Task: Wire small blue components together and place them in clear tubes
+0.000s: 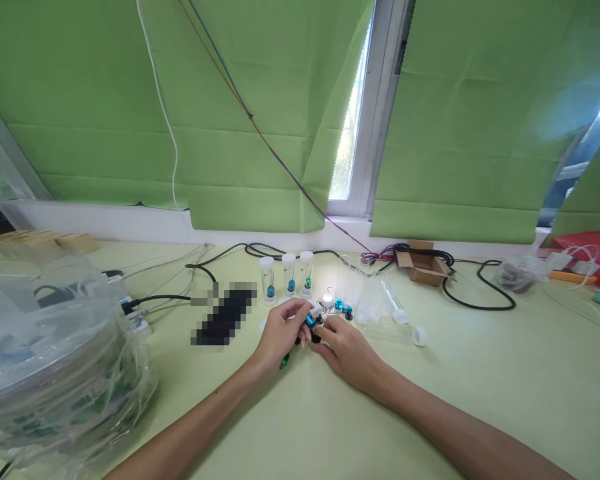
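My left hand (282, 331) is curled in a pinch on a small blue metal part (309, 321) over the pale green table (430, 413). My right hand (349, 348) lies close beside it, fingers bent toward the same small part and some black bits. More small blue parts (343, 307) lie just beyond my fingers. Three upright clear tubes (288, 278) with white caps, each with a blue or green piece inside, stand behind my hands. Several empty clear tubes (375, 299) lie on their sides to the right, with a loose white cap (419, 335).
A large bundle wrapped in clear plastic (50, 373) fills the left. A blurred dark object (225, 319) lies left of my hands. Black cables (475, 293), a small cardboard box (423, 265), a plastic bag (520, 272) and a red bag (593, 257) line the back under green blinds.
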`<state>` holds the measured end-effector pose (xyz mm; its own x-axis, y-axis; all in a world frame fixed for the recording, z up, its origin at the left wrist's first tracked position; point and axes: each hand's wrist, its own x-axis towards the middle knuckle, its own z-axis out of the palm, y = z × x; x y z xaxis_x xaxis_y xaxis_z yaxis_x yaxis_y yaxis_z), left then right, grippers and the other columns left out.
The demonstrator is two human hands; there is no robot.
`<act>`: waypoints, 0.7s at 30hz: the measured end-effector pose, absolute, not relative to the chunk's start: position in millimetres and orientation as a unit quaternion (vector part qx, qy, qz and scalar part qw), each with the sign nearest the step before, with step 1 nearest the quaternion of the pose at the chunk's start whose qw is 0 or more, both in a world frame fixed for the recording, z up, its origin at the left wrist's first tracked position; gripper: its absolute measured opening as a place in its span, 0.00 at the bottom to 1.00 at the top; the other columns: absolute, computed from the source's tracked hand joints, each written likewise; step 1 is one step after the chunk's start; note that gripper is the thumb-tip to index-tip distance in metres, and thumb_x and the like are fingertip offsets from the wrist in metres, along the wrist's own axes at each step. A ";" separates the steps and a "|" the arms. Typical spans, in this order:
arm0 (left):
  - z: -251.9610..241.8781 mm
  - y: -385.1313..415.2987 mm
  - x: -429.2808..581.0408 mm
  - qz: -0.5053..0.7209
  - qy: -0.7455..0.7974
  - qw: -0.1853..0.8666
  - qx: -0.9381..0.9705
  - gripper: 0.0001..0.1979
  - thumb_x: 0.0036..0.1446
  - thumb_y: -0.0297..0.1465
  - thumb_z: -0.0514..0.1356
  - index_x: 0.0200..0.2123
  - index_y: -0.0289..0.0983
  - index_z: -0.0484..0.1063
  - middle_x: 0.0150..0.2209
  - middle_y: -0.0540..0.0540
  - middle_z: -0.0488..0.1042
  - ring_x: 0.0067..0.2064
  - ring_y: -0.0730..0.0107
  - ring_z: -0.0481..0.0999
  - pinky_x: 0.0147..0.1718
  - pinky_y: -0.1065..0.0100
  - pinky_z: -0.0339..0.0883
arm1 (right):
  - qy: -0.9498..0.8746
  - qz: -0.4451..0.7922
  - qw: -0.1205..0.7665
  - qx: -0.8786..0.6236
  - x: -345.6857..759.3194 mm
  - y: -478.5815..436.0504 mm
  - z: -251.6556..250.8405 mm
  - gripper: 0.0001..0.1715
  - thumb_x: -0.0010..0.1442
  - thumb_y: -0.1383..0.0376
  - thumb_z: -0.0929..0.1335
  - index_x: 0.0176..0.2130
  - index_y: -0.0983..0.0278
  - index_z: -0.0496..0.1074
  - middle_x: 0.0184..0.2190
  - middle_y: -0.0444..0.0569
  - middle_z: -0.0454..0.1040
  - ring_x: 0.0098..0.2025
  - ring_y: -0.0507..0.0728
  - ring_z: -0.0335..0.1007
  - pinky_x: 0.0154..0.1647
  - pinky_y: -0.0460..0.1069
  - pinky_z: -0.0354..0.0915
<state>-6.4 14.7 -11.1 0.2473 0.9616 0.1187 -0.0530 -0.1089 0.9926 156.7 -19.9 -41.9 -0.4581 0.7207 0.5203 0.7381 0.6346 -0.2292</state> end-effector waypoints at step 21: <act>-6.8 11.8 -6.1 0.478 0.374 0.610 0.510 0.17 0.44 0.41 0.70 0.31 0.34 0.77 0.23 0.49 0.72 0.23 0.76 0.69 0.26 0.72 0.65 | -0.876 -0.072 0.211 -0.427 155.9 -23.8 -38.0 0.06 0.67 0.65 0.63 0.41 0.64 0.68 0.34 0.49 0.73 0.31 0.55 0.70 0.26 0.48 0.58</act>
